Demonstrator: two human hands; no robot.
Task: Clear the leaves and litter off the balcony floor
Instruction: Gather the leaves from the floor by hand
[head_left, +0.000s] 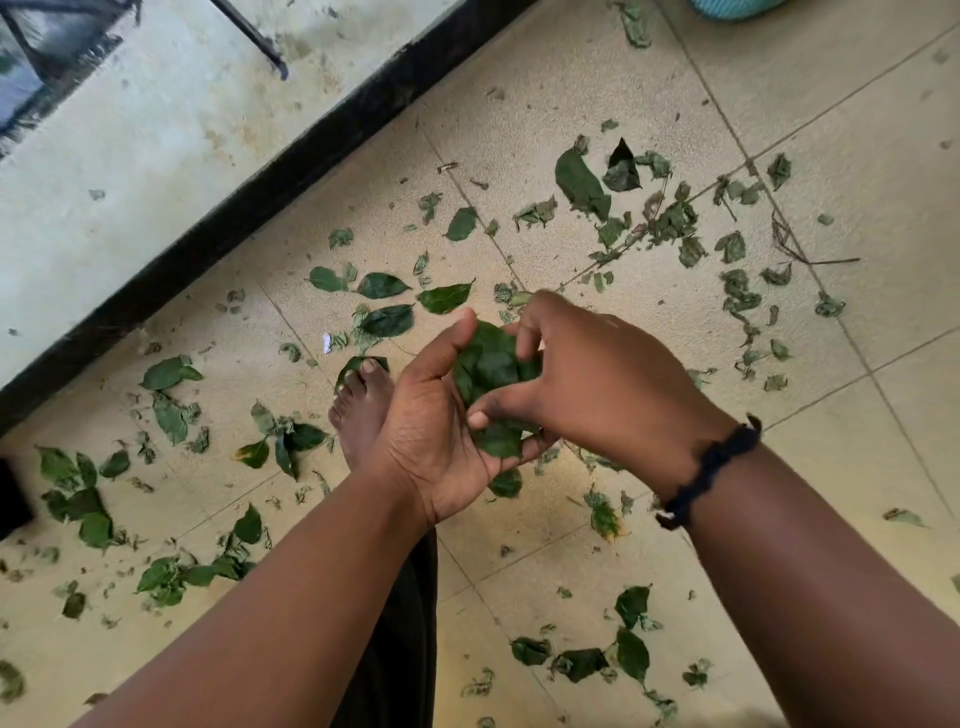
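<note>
A bunch of green leaves (488, 374) sits between both hands above the tiled floor. My left hand (431, 431) cups the bunch from below, palm up, with the thumb curled over its top edge. My right hand (587, 374) comes in from the right and pinches the leaves with curled fingers and thumb; a dark band circles its wrist. Many loose green leaves (384, 318) and torn scraps lie scattered over the beige tiled floor (649, 525), with a thicker patch of leaves (670, 218) at the upper right.
A bare foot (361, 410) stands on the tiles just left of the hands. A black skirting strip (249, 208) runs diagonally below a pale wall at the upper left. A thin twig (795, 249) lies at the right. A blue container (732, 6) shows at the top edge.
</note>
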